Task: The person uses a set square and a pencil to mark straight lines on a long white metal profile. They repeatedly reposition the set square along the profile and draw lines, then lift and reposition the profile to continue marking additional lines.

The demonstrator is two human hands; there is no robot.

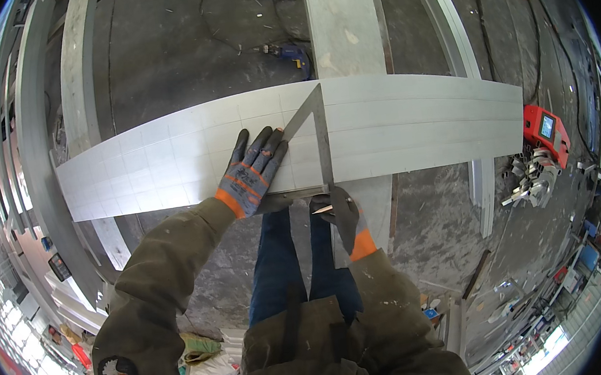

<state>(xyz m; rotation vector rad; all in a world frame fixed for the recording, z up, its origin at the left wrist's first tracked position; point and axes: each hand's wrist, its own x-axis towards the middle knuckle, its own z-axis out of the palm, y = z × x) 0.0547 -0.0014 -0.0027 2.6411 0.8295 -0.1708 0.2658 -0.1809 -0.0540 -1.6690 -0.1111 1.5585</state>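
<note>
Left hand (pixel 254 169): my gloved palm lies flat, unclenched, pressing the steel square (pixel 314 138) onto the aluminium sheet (pixel 418 124).
Right hand (pixel 344 216): I pinch a pencil (pixel 322 209) just below the square's corner.

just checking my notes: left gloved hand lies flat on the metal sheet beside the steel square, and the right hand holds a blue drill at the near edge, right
Not quite. In the head view the right hand holds a small pencil-like marker, not a drill; a blue drill lies on the floor beyond. The left hand does lie flat on the metal sheet beside the steel square.

Olive jacket, sleeve patch; blue jeans; grey gloves, orange cuffs: left hand (pixel 253 172), right hand (pixel 346 219)
</note>
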